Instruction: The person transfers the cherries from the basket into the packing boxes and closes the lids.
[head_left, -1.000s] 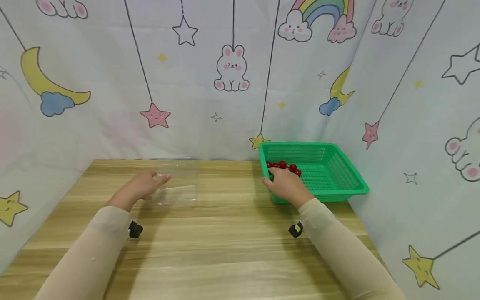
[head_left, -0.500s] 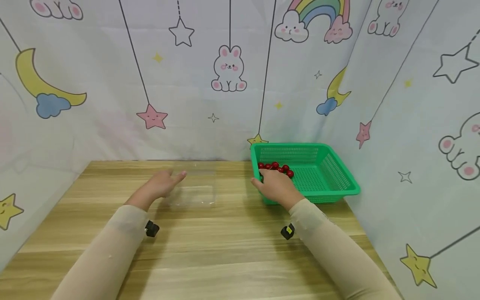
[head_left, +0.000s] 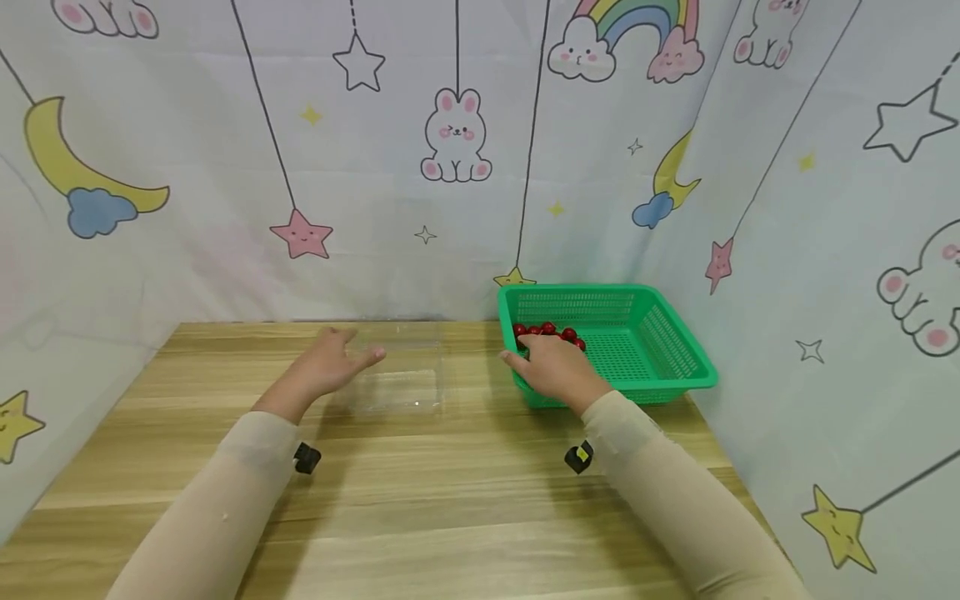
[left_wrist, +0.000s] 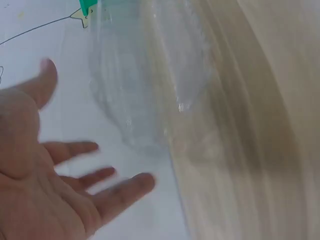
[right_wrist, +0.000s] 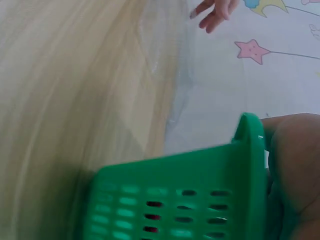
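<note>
- Since one second ago, the left hand (head_left: pixel 324 365) and a clear, rectangular plastic box (head_left: pixel 397 389) have moved rightward over a pale wood-grain table (head_left: pixel 420 500); a bright green, rectangular plastic basket (head_left: pixel 678 386) has shifted slightly left, with the right hand (head_left: pixel 558 368) at it.
- Left hand: released, fingers spread and thumb held out; its wrist view shows it just beside the box, apparently not touching.
- Right hand: grasping the basket's left rim, it seems, thumb outside and fingers reaching over; the fingertips are hidden.
- Beyond those fingers, small, round, glossy red fruits (head_left: pixel 549 328) cluster in the basket's left part. To the left, apart from the basket, the box rests on the table.
- Farther back and to the right hangs a white curtain (head_left: pixel 375 167) printed with rabbits, stars and moons.
- The step in hand looks like setting both containers in place. The next move probably calls for freeing the right fingers from the rim without tipping the basket.
</note>
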